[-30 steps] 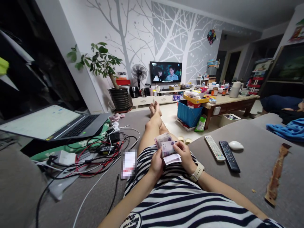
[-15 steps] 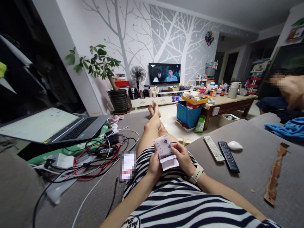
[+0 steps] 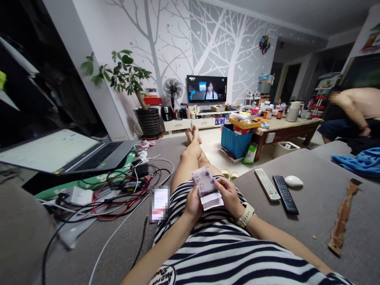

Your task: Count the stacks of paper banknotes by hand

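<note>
Purplish banknotes (image 3: 204, 183) sit above the striped lap, fanned between both hands: the left hand (image 3: 192, 204) clamps their seven-o'clock edge, the right hand (image 3: 228, 196) pinches their three-o'clock side, each grip closed on paper. A white mouse (image 3: 293, 181) lies toward two o'clock, just beside the black remote (image 3: 285, 194).

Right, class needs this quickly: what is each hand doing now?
Left hand: closed on the banknotes.
Right hand: fingers pinching the right edge of the banknotes.
</note>
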Available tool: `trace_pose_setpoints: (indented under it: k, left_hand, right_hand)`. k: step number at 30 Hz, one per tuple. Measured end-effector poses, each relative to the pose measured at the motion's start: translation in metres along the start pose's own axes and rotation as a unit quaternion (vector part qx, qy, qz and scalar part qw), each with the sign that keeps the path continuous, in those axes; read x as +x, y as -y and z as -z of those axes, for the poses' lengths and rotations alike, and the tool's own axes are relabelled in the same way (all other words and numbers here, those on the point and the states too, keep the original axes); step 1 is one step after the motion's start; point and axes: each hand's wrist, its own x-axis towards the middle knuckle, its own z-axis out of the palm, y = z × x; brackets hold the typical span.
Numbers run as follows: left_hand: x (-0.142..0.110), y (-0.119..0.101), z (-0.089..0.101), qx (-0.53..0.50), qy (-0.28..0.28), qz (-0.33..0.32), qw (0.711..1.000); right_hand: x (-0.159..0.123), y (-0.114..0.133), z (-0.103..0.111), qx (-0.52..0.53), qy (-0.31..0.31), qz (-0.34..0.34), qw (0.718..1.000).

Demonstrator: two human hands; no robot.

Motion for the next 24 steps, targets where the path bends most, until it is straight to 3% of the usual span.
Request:
trace_pose_setpoints:
  k: [9, 17, 24]
  left_hand:
    - [-0.006, -0.002, -0.003, -0.023, 0.024, 0.01, 0.999]
    - [-0.011, -0.008, -0.007, -0.007, 0.008, 0.01, 1.0]
    - [-0.016, -0.007, -0.009, -0.009, 0.012, 0.005, 1.0]
  right_hand:
    - [-0.001, 0.0, 0.0, -0.011, 0.001, 0.007, 1.0]
    - [0.004, -0.013, 0.0, -0.008, -0.09, -0.023, 0.996]
    - [0.004, -0.014, 0.003, -0.034, -0.045, -0.033, 0.998]
